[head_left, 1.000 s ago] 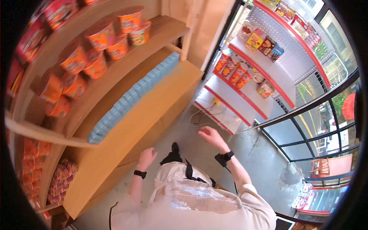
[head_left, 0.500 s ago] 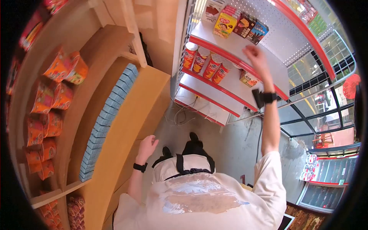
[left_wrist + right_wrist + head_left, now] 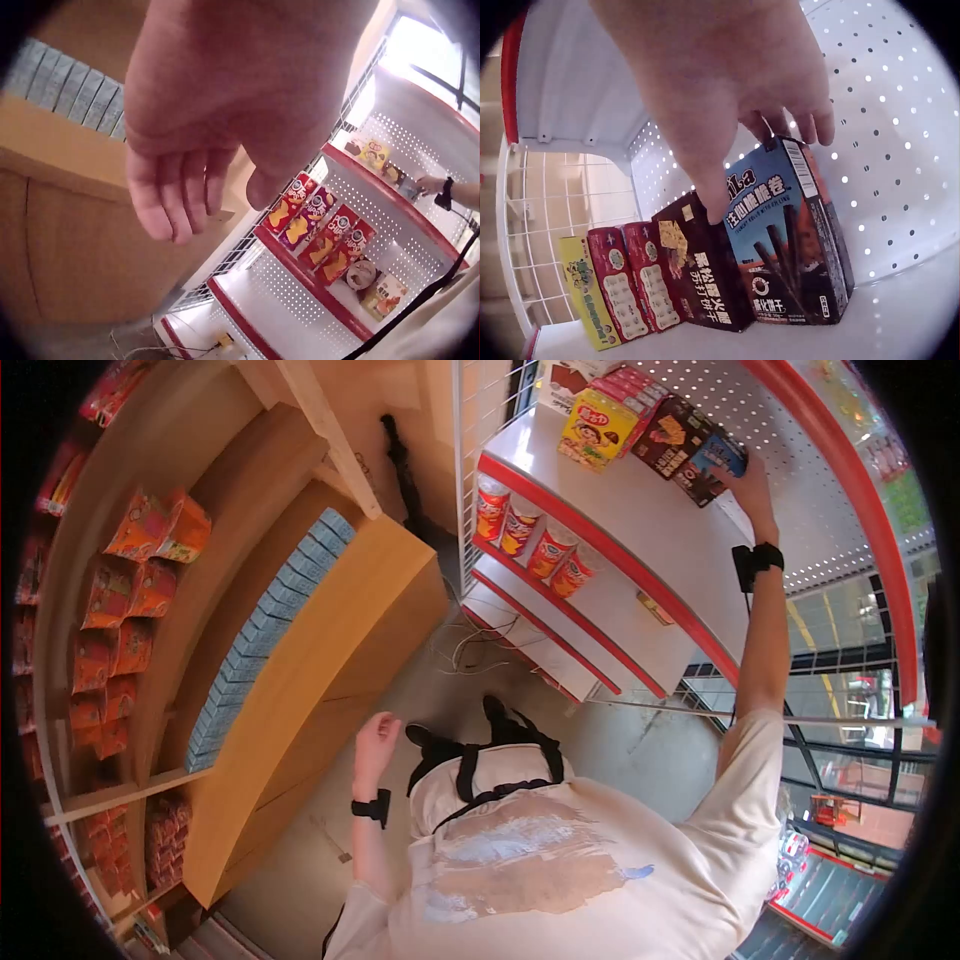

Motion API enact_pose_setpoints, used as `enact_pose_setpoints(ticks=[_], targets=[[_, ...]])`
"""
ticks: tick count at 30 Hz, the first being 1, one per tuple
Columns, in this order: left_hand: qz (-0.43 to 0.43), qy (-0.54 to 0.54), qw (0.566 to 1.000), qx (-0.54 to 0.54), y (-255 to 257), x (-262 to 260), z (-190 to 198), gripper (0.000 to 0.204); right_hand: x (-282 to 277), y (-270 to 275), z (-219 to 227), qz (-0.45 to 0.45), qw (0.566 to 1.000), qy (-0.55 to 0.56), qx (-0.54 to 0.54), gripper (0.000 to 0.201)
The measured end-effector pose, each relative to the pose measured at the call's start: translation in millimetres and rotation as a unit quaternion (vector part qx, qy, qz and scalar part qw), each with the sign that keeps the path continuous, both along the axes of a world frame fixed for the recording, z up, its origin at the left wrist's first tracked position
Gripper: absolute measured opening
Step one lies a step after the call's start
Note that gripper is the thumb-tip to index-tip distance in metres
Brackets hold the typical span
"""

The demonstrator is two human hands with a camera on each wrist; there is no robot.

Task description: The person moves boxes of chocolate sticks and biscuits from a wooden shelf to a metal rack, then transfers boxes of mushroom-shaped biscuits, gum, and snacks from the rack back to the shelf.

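In the right wrist view my right hand [image 3: 731, 82] reaches over the top of a blue box of rolls [image 3: 776, 240], thumb on its front side and the other fingers partly hidden behind its top. Against that box leans a dark biscuit box [image 3: 709, 262], with red boxes [image 3: 641, 277] and a yellow box [image 3: 590, 292] farther left. The head view has my right hand [image 3: 752, 495] at the blue box [image 3: 718, 460] on the white shelf. My left hand [image 3: 378, 738] hangs beside my body, holding nothing; its fingers are loosely bent in the left wrist view.
Red chip canisters [image 3: 550, 555] stand one tier lower, behind a red shelf edge [image 3: 620, 535]. A wooden counter [image 3: 330, 620] with a row of light blue boxes [image 3: 265, 630] is at the left, beside orange noodle cups [image 3: 130, 590]. Wire mesh and cables are nearby.
My right arm has reached up and forward to the blue box on the shelf, and the view has moved closer to the rack. My left hand stays low and empty.
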State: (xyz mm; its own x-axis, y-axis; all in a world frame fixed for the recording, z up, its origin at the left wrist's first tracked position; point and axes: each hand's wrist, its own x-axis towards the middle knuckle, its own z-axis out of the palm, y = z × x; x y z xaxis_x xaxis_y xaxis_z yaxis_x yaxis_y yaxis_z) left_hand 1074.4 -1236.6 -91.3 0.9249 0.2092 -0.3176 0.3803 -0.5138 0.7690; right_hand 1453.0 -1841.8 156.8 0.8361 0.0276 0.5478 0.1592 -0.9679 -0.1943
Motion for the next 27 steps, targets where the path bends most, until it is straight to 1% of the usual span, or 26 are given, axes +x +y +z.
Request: enact_pose_setpoints(ticks=[1,2,3,4,5,6,7,9,10,11,12,13,14,15,16,17,18,19,21,22,24,25,27], targets=[[0.005,0.005,1.000,0.008,-3.0,-4.5,1.6,0.030,3.0,-5.5,-6.6,0.016,0.998,0.043,0.036,0.077],[0.005,0.007,1.000,-0.012,-7.1,-12.4,1.7,0.029,7.5,-9.6,-15.2,-0.003,1.000,-0.013,-0.006,0.082],[0.005,0.003,0.999,-0.035,-11.7,-13.4,-0.5,0.029,7.3,-6.2,-15.8,-0.002,1.000,-0.010,-0.003,0.082],[0.014,0.012,1.000,-0.013,-13.7,-15.5,-5.2,0.028,7.9,1.6,-8.7,-0.042,0.998,-0.011,-0.041,0.085],[0.012,0.016,1.000,-0.017,-14.0,-18.8,-9.8,0.028,3.1,2.7,-6.6,-0.084,0.993,-0.004,-0.082,0.088],[0.018,0.020,1.000,-0.011,-16.7,-19.5,-9.1,0.028,8.4,-2.4,-11.3,-0.110,0.987,-0.005,-0.121,0.090],[0.025,0.018,1.000,-0.002,-21.1,-16.9,-7.8,0.028,14.2,-8.5,-10.1,-0.111,0.986,-0.007,-0.124,0.090],[0.036,0.009,0.999,0.014,-31.4,-18.5,-8.7,0.028,15.1,-13.2,-15.9,-0.086,0.984,0.012,-0.157,0.087],[0.033,-0.004,0.999,0.003,-34.7,-13.3,-13.2,0.028,8.9,-2.4,-15.7,-0.110,0.983,-0.008,-0.149,0.081],[0.030,-0.016,0.999,-0.005,-34.4,-9.6,-15.9,0.028,4.8,3.4,-14.5,-0.104,0.985,-0.016,-0.137,0.081],[0.038,-0.023,0.999,-0.013,-45.0,-2.2,-0.1,0.028,1.7,6.3,-13.7,-0.080,0.993,0.007,-0.083,0.077],[0.026,-0.018,0.999,-0.039,-49.4,5.5,2.1,0.026,3.5,5.7,-12.1,-0.054,0.998,0.030,-0.034,0.074],[0.010,-0.029,0.999,-0.035,-53.0,13.1,2.2,0.026,6.4,1.3,-19.6,-0.011,0.996,0.050,0.075,0.067],[-0.006,-0.034,0.999,-0.032,-57.9,18.9,9.4,0.026,-1.0,10.5,-16.7,-0.006,0.995,0.056,0.080,0.067],[-0.001,-0.026,0.999,-0.028,-61.3,21.3,17.3,0.026,-18.7,26.8,-2.3,-0.024,0.995,0.073,0.066,0.065],[-0.014,-0.041,0.999,-0.031,-64.7,25.8,26.7,0.026,-37.3,41.6,9.2,-0.041,0.994,0.088,0.051,0.063],[-0.025,-0.066,0.997,-0.036,-69.4,36.7,36.1,0.026,-52.2,52.7,16.6,-0.012,0.998,0.048,0.039,0.063],[-0.020,-0.071,0.997,-0.034,-73.7,45.3,45.8,0.026,-65.1,64.1,27.8,-0.007,0.998,0.043,0.041,0.063],[-0.044,-0.114,0.992,-0.033,-83.0,53.3,65.0,0.029,-93.3,86.5,46.4,0.043,0.973,0.117,0.192,0.063],[-0.043,-0.115,0.992,-0.030,-89.0,58.9,75.3,0.029,-105.8,98.9,53.6,0.044,0.973,0.116,0.194,0.063],[-0.084,-0.196,0.977,-0.016,-103.6,71.8,96.7,0.036,-128.1,122.5,62.6,0.124,0.962,0.142,0.195,0.063],[-0.087,-0.199,0.976,-0.013,-110.5,80.2,108.3,0.036,-134.7,132.1,61.5,0.123,0.963,0.137,0.198,0.063],[-0.139,-0.250,0.958,0.002,-124.5,93.9,130.2,0.053,-146.3,152.4,53.4,0.223,0.958,0.095,0.152,0.065]])
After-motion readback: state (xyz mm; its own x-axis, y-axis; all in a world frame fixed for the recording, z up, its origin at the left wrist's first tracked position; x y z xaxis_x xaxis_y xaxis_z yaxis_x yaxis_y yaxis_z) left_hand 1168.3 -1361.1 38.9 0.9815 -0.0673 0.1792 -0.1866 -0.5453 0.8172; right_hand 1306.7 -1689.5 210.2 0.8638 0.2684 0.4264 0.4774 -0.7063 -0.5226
